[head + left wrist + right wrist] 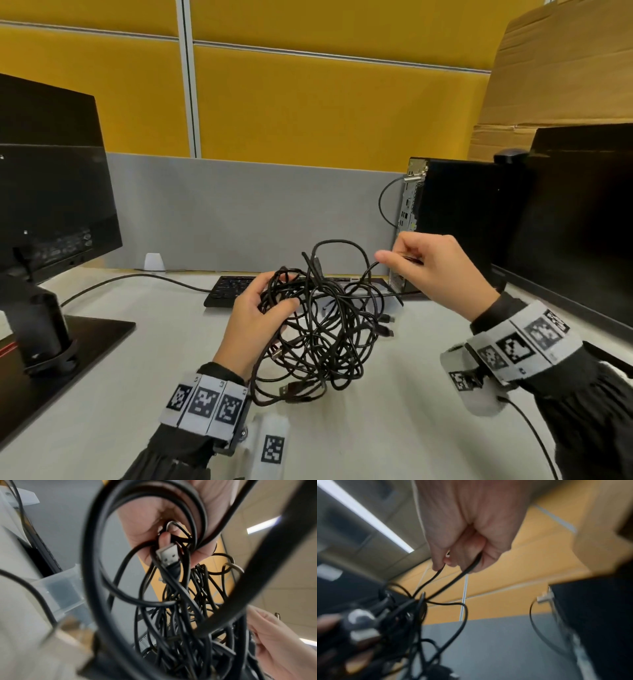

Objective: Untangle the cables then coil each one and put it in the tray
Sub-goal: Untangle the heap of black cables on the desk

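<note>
Cables (325,329) in one tangle, held by two hands: left (255,322), right (435,267)

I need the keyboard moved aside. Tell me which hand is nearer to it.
Left. The left hand holds the cable tangle just in front of the keyboard; the right hand is raised off to its right.

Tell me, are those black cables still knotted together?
Yes, tangled: the cables form one looped clump gripped by the left hand, while the right hand pinches one strand.

Keyboard (233,289) partly hidden behind cable tangle (322,329) and left hand (255,329). Individual cables in the knot impossible to separate. Left monitor (51,192) cut by the frame edge. Right wrist view smeared; plug near its left edge unreadable.
</note>
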A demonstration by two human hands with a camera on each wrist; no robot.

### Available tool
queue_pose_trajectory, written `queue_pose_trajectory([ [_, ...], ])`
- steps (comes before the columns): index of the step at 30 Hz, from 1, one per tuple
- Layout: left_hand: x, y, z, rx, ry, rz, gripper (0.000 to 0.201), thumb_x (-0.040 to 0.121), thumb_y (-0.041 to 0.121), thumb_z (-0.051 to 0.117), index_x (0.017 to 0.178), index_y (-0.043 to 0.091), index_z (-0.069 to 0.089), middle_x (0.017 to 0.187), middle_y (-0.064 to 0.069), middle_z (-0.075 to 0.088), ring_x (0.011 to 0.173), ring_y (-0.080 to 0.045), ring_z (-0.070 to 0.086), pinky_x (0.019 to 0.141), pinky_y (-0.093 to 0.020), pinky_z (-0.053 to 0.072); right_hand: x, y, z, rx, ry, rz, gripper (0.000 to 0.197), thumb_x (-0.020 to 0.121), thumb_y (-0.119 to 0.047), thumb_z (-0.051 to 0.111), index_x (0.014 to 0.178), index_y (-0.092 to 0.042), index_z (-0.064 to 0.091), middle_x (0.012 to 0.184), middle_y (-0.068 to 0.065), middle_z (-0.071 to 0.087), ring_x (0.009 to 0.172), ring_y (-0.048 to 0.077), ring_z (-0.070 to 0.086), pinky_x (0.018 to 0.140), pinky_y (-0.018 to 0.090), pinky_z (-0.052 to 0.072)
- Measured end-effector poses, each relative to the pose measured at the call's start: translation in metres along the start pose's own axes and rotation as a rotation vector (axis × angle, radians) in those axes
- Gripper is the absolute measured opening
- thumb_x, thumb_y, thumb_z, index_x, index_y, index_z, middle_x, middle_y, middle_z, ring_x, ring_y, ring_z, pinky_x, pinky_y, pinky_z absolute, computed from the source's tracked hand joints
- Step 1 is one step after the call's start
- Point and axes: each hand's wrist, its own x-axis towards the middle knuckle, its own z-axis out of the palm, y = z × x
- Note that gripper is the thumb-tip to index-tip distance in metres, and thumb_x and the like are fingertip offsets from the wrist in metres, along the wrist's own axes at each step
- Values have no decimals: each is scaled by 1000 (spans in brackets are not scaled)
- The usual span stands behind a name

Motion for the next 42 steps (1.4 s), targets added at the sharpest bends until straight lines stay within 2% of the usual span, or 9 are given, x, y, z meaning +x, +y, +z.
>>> queue_pose_trajectory([
  [3,0,0,-1,-52,-10,-50,30,85,4,61,95,31,62,74,10,62,54,-2,55,49,-16,44,-2,-2,-1,91,14,45,42,80,-51,52,61,-14,46,51,1,42,48,9,39,51,18,37],
  [7,2,0,-2,-330,-18,-188,28,86,5,58,96,30,63,63,0,51,44,-11,41,41,-19,34,-9,-6,5,1059,-139,373,26,88,-36,48,73,-15,52,60,0,42,57,14,40,82,32,54],
  [11,-1,2,4,-517,-69,-240,27,87,3,56,94,27,64,66,-1,55,45,-10,42,42,-17,38,-8,-20,22,1494,-32,477,24,89,-38,40,90,-23,59,57,-4,41,50,11,36,70,32,55],
  [18,-3,-4,6,-357,-64,-132,47,58,36,78,101,25,63,73,3,61,60,-12,51,54,-25,43,2,-29,41,1303,6,576,42,97,-49,22,86,-18,49,53,-5,20,42,7,18,46,21,35],
  [24,0,-5,2,-234,125,-33,35,71,26,72,102,25,55,94,0,64,80,-14,59,78,-36,51,3,-29,43,1099,146,534,40,101,-40,21,77,-15,40,48,-8,22,40,6,19,41,17,19],
  [27,1,-7,1,-269,173,-21,24,81,18,66,102,20,53,92,-4,62,76,-14,57,70,-30,51,-1,-31,34,1109,178,516,39,102,-38,23,74,-15,39,46,-9,21,40,8,16,41,20,17],
  [35,11,-6,-23,-490,279,-47,8,89,28,58,97,28,56,88,0,59,78,-16,53,63,-26,53,-6,-7,-4,451,-23,353,42,96,-38,42,74,-5,52,47,-7,30,37,6,28,38,16,28],
  [38,9,-3,-18,-517,232,-34,4,92,23,53,94,25,55,71,10,58,64,-6,53,66,-29,56,0,5,-21,63,20,200,36,91,-43,43,75,-17,61,55,-9,52,49,3,48,50,12,39],
  [42,7,-1,-13,-532,194,-18,32,71,37,65,99,23,54,91,-5,58,78,-17,52,70,-29,57,-6,6,-28,-85,-92,169,34,82,-56,36,87,-35,63,76,1,64,69,15,59,65,32,48],
])
